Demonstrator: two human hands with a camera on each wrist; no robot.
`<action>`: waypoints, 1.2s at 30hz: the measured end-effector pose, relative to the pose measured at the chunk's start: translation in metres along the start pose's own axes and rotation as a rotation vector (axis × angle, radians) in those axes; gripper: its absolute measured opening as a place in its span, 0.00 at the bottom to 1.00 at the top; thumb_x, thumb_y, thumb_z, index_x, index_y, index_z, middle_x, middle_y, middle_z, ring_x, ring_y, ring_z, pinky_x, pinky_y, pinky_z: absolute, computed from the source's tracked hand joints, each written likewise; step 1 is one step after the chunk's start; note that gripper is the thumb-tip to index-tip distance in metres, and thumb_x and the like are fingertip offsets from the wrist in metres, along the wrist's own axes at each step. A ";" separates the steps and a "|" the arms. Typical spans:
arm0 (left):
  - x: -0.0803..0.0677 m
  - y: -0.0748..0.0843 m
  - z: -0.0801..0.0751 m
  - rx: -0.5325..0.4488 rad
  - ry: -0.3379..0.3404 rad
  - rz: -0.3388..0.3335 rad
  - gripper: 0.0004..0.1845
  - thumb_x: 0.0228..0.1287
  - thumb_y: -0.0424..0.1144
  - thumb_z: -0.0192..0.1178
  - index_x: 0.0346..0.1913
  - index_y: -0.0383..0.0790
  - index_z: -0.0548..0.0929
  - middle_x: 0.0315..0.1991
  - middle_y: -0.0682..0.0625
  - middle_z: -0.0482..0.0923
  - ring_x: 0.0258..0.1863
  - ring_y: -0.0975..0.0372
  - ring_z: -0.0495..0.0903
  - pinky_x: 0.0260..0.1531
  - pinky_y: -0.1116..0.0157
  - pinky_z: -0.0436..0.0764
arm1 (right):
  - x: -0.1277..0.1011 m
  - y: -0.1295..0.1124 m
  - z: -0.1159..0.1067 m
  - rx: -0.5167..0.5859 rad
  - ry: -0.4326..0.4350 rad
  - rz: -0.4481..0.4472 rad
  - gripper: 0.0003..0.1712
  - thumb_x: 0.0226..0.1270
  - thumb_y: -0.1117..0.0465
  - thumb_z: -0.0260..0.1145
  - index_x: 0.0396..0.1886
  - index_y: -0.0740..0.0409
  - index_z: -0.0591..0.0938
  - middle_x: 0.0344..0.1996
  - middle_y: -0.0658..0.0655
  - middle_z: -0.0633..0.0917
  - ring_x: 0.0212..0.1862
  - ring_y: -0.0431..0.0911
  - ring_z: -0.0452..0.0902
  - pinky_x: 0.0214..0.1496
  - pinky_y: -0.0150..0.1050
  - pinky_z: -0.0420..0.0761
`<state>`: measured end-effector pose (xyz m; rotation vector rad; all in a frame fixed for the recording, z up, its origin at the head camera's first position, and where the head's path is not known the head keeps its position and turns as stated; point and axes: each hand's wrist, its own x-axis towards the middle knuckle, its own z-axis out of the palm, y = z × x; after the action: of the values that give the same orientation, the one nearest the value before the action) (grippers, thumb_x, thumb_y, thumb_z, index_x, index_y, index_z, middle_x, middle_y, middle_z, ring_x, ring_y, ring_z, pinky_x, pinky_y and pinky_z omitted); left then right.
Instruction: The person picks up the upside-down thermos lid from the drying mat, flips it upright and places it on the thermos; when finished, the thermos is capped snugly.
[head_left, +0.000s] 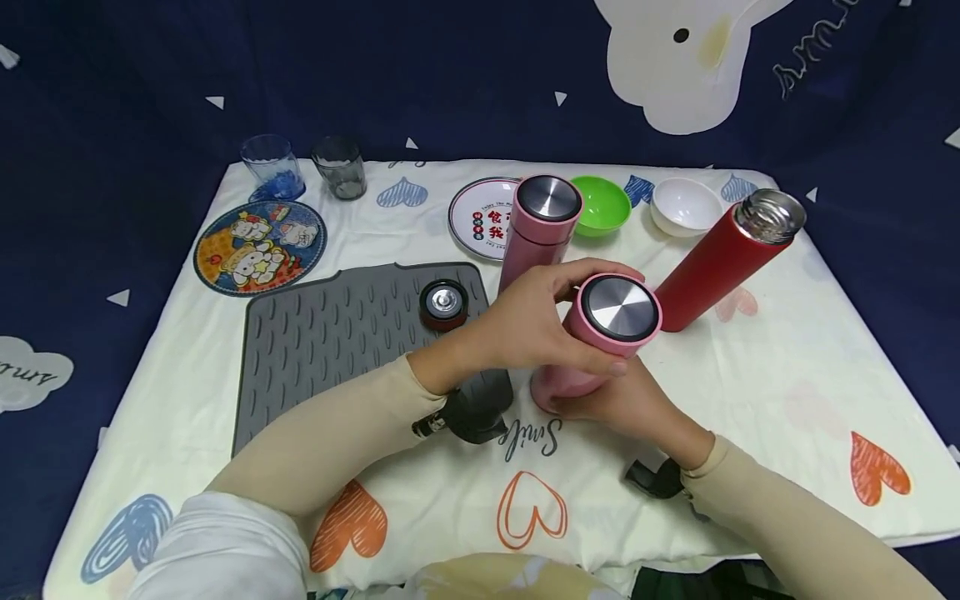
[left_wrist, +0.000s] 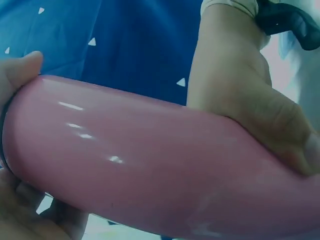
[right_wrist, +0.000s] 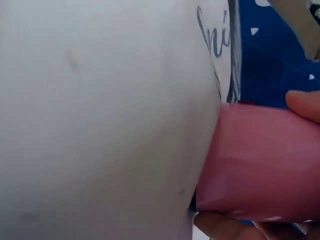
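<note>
Two hands: both hold one pink flask (head_left: pixel 592 346), tilted, above the near middle of the table (head_left: pixel 787 400).
Left hand (head_left: pixel 536 325): fingers curl round the flask's upper part, just under its steel lid (head_left: pixel 620 307); the thumb lies along the near side. The left wrist view shows the fingers (left_wrist: pixel 20 70) wrapped over the end of the glossy pink body.
Right hand (head_left: pixel 630 404): grips the flask's lower end from beneath, the palm under the base; in the left wrist view its fingers close round the body.
Flask position: base low, near the cloth by the word "Smile", lid end leaning towards the camera and to the right; whether the base touches the cloth cannot be told.
Second pink flask (head_left: pixel 538 225): upright, lid on, just behind the left hand.
Red flask (head_left: pixel 723 258): open-topped, leaning right, just beyond the held flask.
Loose cap (head_left: pixel 443 304): dark, with a metal centre, on the grey ribbed mat (head_left: pixel 330 350).
Back row: round printed plate (head_left: pixel 480 218), green bowl (head_left: pixel 600 204), white bowl (head_left: pixel 684 207).
Left back corner: blue glass (head_left: pixel 272 167), grey glass (head_left: pixel 339 167), cartoon coaster (head_left: pixel 258 246).
Sleeves: beige, with a dark strap at each wrist.
</note>
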<state>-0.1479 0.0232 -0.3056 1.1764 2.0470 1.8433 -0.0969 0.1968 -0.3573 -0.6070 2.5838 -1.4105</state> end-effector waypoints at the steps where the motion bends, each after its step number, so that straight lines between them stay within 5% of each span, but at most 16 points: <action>1: 0.001 -0.001 -0.001 -0.012 -0.023 -0.012 0.40 0.41 0.39 0.81 0.62 0.40 0.76 0.46 0.60 0.82 0.47 0.68 0.77 0.51 0.68 0.74 | -0.001 0.000 0.001 0.013 0.010 0.000 0.41 0.38 0.67 0.84 0.54 0.58 0.71 0.47 0.49 0.78 0.48 0.43 0.73 0.52 0.33 0.72; 4: 0.000 0.002 -0.002 0.044 -0.048 -0.053 0.41 0.43 0.42 0.80 0.65 0.43 0.75 0.48 0.60 0.82 0.48 0.70 0.77 0.52 0.70 0.74 | -0.003 0.002 0.002 0.027 0.025 -0.034 0.37 0.39 0.68 0.83 0.50 0.56 0.74 0.43 0.48 0.79 0.45 0.41 0.75 0.50 0.32 0.74; 7: -0.011 0.012 -0.005 0.358 -0.046 -0.089 0.43 0.50 0.55 0.74 0.69 0.50 0.70 0.55 0.61 0.78 0.54 0.71 0.74 0.52 0.70 0.73 | -0.004 -0.001 0.000 0.054 0.023 -0.054 0.27 0.42 0.70 0.82 0.42 0.53 0.79 0.36 0.47 0.81 0.40 0.41 0.77 0.45 0.33 0.76; 10: -0.034 0.020 -0.014 0.703 0.005 -0.015 0.37 0.55 0.62 0.65 0.66 0.50 0.74 0.53 0.60 0.78 0.52 0.69 0.75 0.48 0.66 0.75 | -0.007 0.005 -0.008 0.059 0.044 -0.023 0.23 0.43 0.69 0.82 0.38 0.55 0.81 0.32 0.50 0.83 0.37 0.44 0.78 0.42 0.34 0.77; 12: -0.050 0.020 -0.027 0.842 0.058 0.027 0.31 0.56 0.61 0.63 0.59 0.49 0.80 0.47 0.59 0.81 0.45 0.67 0.77 0.41 0.64 0.77 | -0.009 0.014 -0.017 0.029 0.087 0.033 0.25 0.43 0.68 0.82 0.42 0.58 0.80 0.34 0.53 0.83 0.38 0.45 0.77 0.44 0.33 0.76; 15: -0.069 0.012 -0.056 0.864 0.093 0.003 0.21 0.56 0.55 0.64 0.49 0.49 0.85 0.36 0.60 0.81 0.35 0.68 0.78 0.36 0.63 0.77 | -0.003 0.031 -0.030 -0.006 0.138 0.137 0.29 0.46 0.65 0.82 0.49 0.63 0.79 0.40 0.57 0.82 0.41 0.47 0.76 0.45 0.33 0.74; 18: -0.079 -0.001 -0.086 0.885 0.045 -0.149 0.20 0.55 0.54 0.66 0.49 0.49 0.85 0.37 0.58 0.82 0.36 0.66 0.79 0.37 0.61 0.77 | 0.012 0.046 -0.037 0.007 0.162 0.227 0.33 0.50 0.62 0.80 0.55 0.63 0.76 0.46 0.59 0.80 0.45 0.48 0.73 0.48 0.36 0.74; 22: -0.083 -0.021 -0.110 0.937 -0.054 -0.359 0.32 0.51 0.58 0.70 0.58 0.46 0.80 0.49 0.51 0.80 0.48 0.58 0.78 0.44 0.54 0.78 | 0.037 0.056 -0.041 0.081 0.197 0.296 0.34 0.52 0.62 0.77 0.58 0.64 0.74 0.49 0.60 0.79 0.49 0.50 0.72 0.50 0.39 0.74; 29: -0.072 -0.052 -0.117 0.950 -0.148 -0.495 0.51 0.39 0.66 0.75 0.67 0.44 0.72 0.59 0.47 0.72 0.55 0.53 0.73 0.47 0.50 0.77 | 0.070 0.064 -0.044 0.174 0.290 0.350 0.33 0.52 0.65 0.76 0.58 0.63 0.72 0.48 0.59 0.78 0.48 0.48 0.72 0.52 0.38 0.72; 36: -0.063 -0.061 -0.119 0.990 -0.191 -0.534 0.53 0.36 0.64 0.78 0.66 0.39 0.73 0.53 0.46 0.75 0.50 0.55 0.77 0.47 0.53 0.77 | 0.079 0.067 -0.045 0.149 0.291 0.371 0.34 0.53 0.63 0.76 0.59 0.63 0.71 0.50 0.60 0.78 0.49 0.49 0.72 0.55 0.40 0.72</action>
<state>-0.2013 -0.1045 -0.3563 0.7324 2.8274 0.4251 -0.2010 0.2312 -0.3823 0.1062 2.5801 -1.6325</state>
